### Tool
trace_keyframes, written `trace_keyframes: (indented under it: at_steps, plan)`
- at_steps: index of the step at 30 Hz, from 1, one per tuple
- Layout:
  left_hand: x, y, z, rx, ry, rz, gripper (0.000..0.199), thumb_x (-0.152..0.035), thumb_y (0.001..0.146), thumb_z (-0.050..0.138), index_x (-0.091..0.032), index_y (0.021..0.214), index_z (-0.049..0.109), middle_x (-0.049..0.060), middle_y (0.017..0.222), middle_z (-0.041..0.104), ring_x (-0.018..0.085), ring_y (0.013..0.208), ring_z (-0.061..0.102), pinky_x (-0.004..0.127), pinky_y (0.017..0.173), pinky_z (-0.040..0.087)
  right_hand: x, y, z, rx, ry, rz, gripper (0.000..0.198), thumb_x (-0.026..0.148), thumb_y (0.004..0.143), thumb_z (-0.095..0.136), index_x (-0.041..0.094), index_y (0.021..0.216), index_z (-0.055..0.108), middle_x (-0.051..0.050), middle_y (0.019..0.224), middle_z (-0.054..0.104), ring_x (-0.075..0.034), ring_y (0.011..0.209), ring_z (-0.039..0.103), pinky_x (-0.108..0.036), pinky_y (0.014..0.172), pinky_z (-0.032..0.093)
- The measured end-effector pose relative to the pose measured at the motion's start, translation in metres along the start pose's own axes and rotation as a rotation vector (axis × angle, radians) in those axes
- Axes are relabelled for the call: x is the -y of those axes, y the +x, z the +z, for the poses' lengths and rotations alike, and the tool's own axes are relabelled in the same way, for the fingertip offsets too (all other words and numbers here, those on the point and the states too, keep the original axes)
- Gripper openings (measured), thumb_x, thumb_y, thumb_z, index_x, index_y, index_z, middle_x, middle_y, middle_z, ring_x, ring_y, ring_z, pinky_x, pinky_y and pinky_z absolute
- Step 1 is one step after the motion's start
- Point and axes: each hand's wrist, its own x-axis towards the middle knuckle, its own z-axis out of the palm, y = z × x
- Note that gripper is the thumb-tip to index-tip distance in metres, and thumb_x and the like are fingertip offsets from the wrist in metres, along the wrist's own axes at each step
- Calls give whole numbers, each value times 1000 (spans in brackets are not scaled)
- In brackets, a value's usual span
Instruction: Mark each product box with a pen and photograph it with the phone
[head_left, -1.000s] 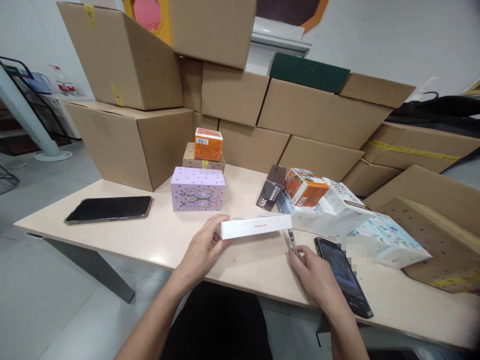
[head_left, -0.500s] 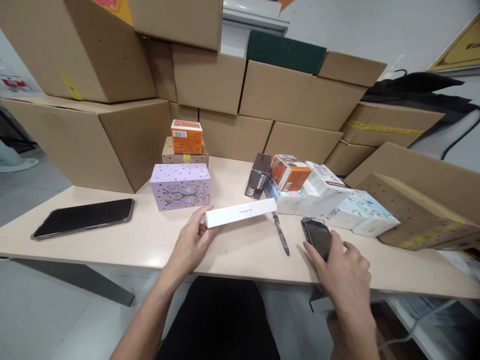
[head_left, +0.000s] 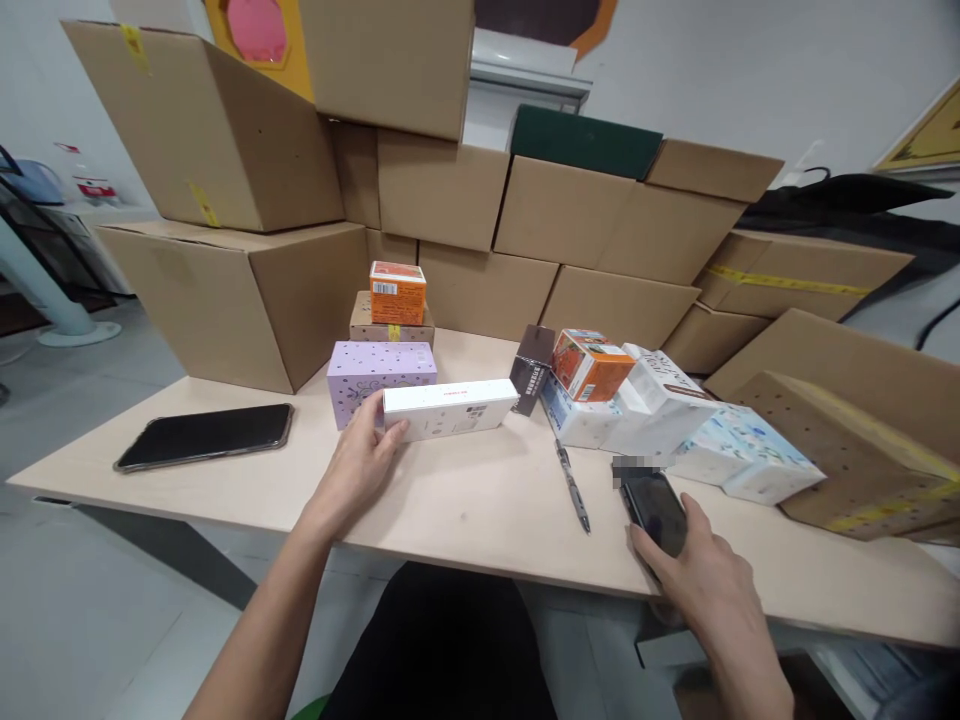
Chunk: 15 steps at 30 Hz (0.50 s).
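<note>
My left hand (head_left: 361, 452) pinches a slim white box (head_left: 450, 411) by its left end, with the thumb on the printed side. The box is tilted and partly covers a lilac patterned box (head_left: 382, 363) behind it. My right hand (head_left: 705, 565) is wrapped round a black phone-like device (head_left: 657, 510) with a dark screen, low at the table's front right; its top end is blurred out. Between the two hands a grey pen (head_left: 573, 488) lies on the table. A large black smartphone (head_left: 206, 436) lies face up to the left.
On the pale table (head_left: 465, 540), an orange box (head_left: 398, 293) stands on a small cardboard box. At the right are a dark brown box (head_left: 533, 368), another orange box (head_left: 592, 366) and several white-and-blue packs (head_left: 772, 466). Stacked cardboard cartons (head_left: 600, 215) wall off the back.
My left hand has moved left and farther back, tipping the white box so its printed broad side shows. My right hand keeps hold of the black device. The view has shifted left and up.
</note>
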Motion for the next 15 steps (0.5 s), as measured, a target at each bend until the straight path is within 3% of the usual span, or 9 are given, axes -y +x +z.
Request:
trace_keyframes:
  at_steps: [4,9,12,15]
  plan:
    - [2,-2,4,-12,-26,15,49,-41,94,50,-25,140,43,12,132,59,18,79,64,37,75,54,-2,-7,-4,-22,195,13,94,66,76,47,5,146,38,-25,110,67,-41,102,64,-51,87,48]
    - [6,-5,8,-87,45,-8,54,-41,93,51,-24,143,41,14,127,55,16,73,62,41,78,54,21,-37,-13,-128,536,2,96,70,70,60,20,150,37,-17,130,61,-38,117,58,-52,96,47]
    - [1,-13,11,-258,80,14,54,-39,91,55,-23,141,44,13,123,54,13,68,58,41,79,54,52,-57,-10,-187,757,-110,91,61,74,67,28,152,33,-11,136,57,-31,120,58,-49,102,45]
    - [-10,-31,22,-422,-58,18,43,-39,91,57,-22,130,54,10,118,57,12,68,56,34,74,53,92,-70,0,-208,909,-255,87,51,78,69,29,153,30,-10,140,55,-28,124,56,-47,104,46]
